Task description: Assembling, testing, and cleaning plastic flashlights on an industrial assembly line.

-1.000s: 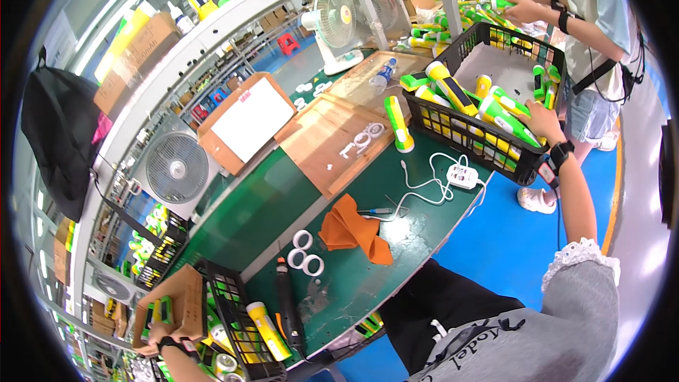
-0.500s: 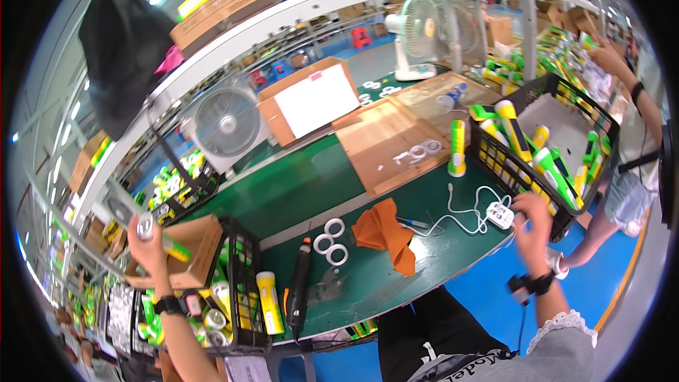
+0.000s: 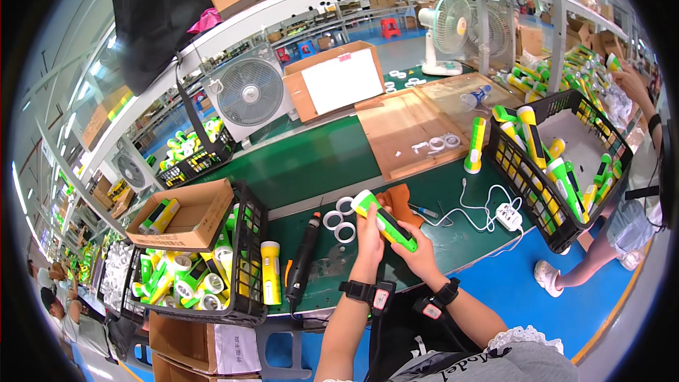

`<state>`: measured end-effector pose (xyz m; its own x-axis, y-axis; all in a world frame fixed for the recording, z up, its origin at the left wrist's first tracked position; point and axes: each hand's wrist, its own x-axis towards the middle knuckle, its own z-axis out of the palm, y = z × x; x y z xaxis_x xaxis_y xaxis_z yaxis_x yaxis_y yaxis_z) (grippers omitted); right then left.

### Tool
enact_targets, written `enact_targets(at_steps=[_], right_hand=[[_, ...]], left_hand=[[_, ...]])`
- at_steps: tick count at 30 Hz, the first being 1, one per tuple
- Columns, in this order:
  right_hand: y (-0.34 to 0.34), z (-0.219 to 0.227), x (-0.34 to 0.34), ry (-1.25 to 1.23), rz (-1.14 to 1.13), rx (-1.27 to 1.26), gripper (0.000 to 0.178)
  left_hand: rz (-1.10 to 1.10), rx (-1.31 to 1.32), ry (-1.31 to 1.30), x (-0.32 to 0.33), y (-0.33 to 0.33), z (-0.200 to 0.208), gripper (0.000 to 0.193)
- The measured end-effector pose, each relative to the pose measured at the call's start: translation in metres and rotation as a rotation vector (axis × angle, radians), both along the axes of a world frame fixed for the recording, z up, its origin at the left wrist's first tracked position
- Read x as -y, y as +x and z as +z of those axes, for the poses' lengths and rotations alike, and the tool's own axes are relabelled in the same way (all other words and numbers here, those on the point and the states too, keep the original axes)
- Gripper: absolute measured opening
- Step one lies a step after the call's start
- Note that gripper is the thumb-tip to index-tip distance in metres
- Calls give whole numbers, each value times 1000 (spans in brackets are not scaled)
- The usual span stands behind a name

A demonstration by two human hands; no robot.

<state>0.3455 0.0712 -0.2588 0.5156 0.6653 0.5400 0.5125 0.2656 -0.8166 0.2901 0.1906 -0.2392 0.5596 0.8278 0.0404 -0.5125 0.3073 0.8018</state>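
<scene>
Both hands hold one green and yellow flashlight above the front edge of the green counter. The left hand is closed around its head end from below and behind, and the right hand is closed around its tail end. The long axis of the flashlight runs diagonally: the wide white lens end points up and to the left, away from the person, and the green tail points down and to the right.

Just behind the flashlight lies an orange cloth, and beside it on the left are three white rings. Further left a black electric screwdriver lies on the counter, next to a black crate full of flashlight parts. At the right stands a second black crate with finished flashlights, and a white power strip lies near it.
</scene>
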Motion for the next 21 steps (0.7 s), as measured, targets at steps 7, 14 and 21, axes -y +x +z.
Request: enact_targets(at_steps=[7,14,21], right_hand=[[15,-17,14,-117,334,-790,37],[-3,-2,18,-46,46,-166,52],[-1,13,24,-360,-96,388,56]], left_hand=[[-293,146,7,19,16,-14,36],[-180,-103,14,13,13,-38,34],[-191,-262,-59,8,19,-38,33]])
